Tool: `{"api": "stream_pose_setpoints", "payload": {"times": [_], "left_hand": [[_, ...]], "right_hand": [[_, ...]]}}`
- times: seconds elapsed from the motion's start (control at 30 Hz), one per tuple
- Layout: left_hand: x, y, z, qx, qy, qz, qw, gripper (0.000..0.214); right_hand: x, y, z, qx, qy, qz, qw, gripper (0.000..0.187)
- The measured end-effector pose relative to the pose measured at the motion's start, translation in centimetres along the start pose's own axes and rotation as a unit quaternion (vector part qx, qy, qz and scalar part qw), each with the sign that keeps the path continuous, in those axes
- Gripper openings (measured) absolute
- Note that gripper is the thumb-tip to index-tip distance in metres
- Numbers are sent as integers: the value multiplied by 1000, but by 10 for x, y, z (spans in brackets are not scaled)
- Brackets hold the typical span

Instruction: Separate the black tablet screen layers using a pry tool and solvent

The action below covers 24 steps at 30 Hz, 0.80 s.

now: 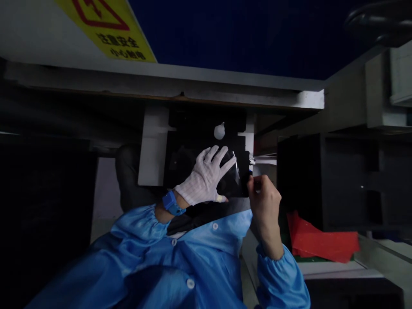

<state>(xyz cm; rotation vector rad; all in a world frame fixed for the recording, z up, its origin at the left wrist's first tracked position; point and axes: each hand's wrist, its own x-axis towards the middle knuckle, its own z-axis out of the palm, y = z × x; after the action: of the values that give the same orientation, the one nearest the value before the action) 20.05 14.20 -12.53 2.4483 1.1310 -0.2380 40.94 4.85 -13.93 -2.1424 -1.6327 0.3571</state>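
Observation:
My left hand (pixel 207 176), in a white glove with the thumb tip bare, lies flat with fingers spread on a glossy dark panel (pixel 229 184). Under it is a larger black plate (pixel 177 163) with notched edges, resting on a white board (pixel 152 146). Beyond my fingertips sits a small round whitish wad (pixel 219 131). My bare right hand (pixel 266 199) is closed in a pinch at the plate's right edge. A speck of blue shows near its fingertips, but what they hold is hidden.
A white ledge (pixel 238 95) runs above the work, under a dark blue panel (pixel 238 38). At upper left hangs a yellow warning sign (pixel 119 38). On the right stand black trays (pixel 350 184) with red sheets (pixel 323 238) beside them.

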Motion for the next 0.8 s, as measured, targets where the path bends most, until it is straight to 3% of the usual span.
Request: {"api": "stream_pose_setpoints", "payload": {"times": [0.17, 0.37, 0.5, 0.8], "left_hand": [[3, 2, -2, 10, -18, -9, 1000, 144], [4, -1, 10, 5, 18, -3, 1000, 145], [3, -2, 13, 3, 39, -1, 999, 144], [2, -1, 6, 0, 12, -2, 1000, 142]], "right_hand": [[1, -1, -4, -101, -54, -17, 993, 32], [7, -10, -12, -175, -137, -21, 975, 25], [8, -13, -11, -190, -133, -41, 972, 25], [7, -9, -6, -183, -127, -58, 973, 28]]}}
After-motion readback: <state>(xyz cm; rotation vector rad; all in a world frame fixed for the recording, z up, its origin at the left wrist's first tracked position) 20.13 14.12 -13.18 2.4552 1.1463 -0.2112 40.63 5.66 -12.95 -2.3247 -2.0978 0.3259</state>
